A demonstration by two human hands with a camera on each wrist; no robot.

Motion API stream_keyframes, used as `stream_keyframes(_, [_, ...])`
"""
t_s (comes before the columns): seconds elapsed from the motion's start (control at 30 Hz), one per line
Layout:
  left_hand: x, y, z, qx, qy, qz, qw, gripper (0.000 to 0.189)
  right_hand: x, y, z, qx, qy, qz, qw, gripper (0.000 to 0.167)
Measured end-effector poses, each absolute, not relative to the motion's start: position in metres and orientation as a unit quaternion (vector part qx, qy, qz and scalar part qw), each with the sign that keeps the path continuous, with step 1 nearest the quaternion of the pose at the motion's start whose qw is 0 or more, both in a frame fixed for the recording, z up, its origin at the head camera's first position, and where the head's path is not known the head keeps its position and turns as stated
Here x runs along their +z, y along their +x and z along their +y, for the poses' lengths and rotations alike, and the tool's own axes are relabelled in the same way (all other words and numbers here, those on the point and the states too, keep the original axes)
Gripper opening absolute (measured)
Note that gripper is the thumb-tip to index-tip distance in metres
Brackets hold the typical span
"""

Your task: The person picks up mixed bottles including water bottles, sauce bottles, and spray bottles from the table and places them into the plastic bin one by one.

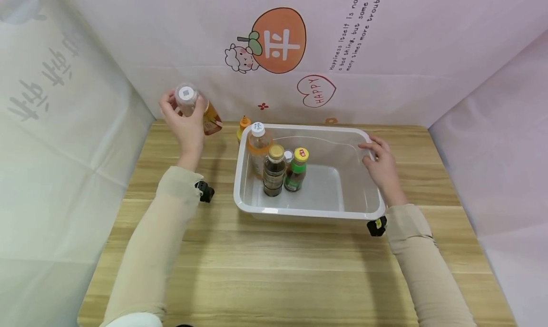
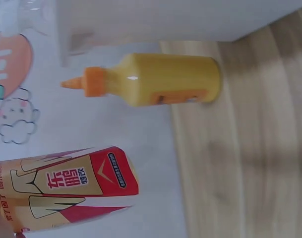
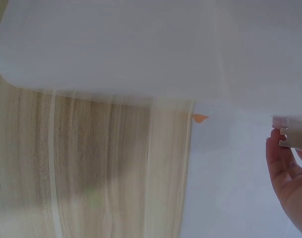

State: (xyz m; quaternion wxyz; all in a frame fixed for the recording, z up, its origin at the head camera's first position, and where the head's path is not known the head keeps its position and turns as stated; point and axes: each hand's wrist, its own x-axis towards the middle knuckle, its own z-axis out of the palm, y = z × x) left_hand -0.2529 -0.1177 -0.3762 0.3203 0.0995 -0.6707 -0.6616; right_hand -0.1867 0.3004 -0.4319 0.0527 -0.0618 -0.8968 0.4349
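Note:
My left hand point(image 1: 186, 127) grips a drink bottle point(image 1: 211, 120) round its upper part, left of the plastic bin. The bottle has a clear, white-topped cap and a red-and-yellow label; it hangs tilted over the table's back left. Its printed lower end shows in the left wrist view, beside a yellow squeeze bottle point(image 2: 165, 79) with an orange nozzle, upright on the table behind the bin's left end. At the right side, my right hand point(image 1: 381, 165) holds the rim of the white bin point(image 1: 299, 214), fingers over the edge. In the right wrist view, the bin's outer wall point(image 3: 116, 49) fills the top.
Inside the bin's left half stand an orange-labelled bottle point(image 1: 259, 149) with a white cap, a dark sauce bottle point(image 1: 274, 175) and a green-labelled bottle point(image 1: 295, 175) with a yellow cap. A small white cap point(image 1: 288, 155) shows behind them. Printed cloth point(image 1: 192, 42) walls the wooden table.

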Motion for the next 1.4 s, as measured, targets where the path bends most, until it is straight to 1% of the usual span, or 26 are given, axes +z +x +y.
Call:
stream_keyframes(0.27, [-0.336,-0.231,-0.101,-0.652,0.057,-0.674,0.343,0.056,-0.433,-0.188,0.301,0.436,-0.056,-0.896,0.057,0.034])
stream_keyframes(0.53, [-0.327,-0.237,-0.093,-0.647,0.013,-0.662,0.379,0.062,-0.434,-0.187,0.301,0.435,-0.061,-0.897,0.054,0.035])
stream_keyframes(0.83, [-0.309,-0.228,-0.080,-0.674,-0.064,-0.601,0.425,0.066,-0.434,-0.189,0.300,0.437,-0.056,-0.896,0.061,0.035])
stream_keyframes(0.97, [-0.297,-0.220,-0.070,-0.697,-0.088,-0.578,0.415,0.066,-0.433,-0.189,0.301,0.436,-0.054,-0.896,0.060,0.035])
stream_keyframes(1.1, [-0.288,-0.211,-0.059,-0.717,-0.110,-0.566,0.392,0.067,-0.433,-0.189,0.302,0.436,-0.050,-0.896,0.063,0.034])
stream_keyframes(1.27, [-0.285,-0.207,-0.046,-0.725,-0.130,-0.567,0.369,0.069,-0.434,-0.189,0.303,0.434,-0.050,-0.897,0.064,0.034])
stream_keyframes(1.4, [-0.286,-0.202,-0.037,-0.732,-0.152,-0.572,0.338,0.064,-0.434,-0.189,0.302,0.429,-0.051,-0.900,0.063,0.034])
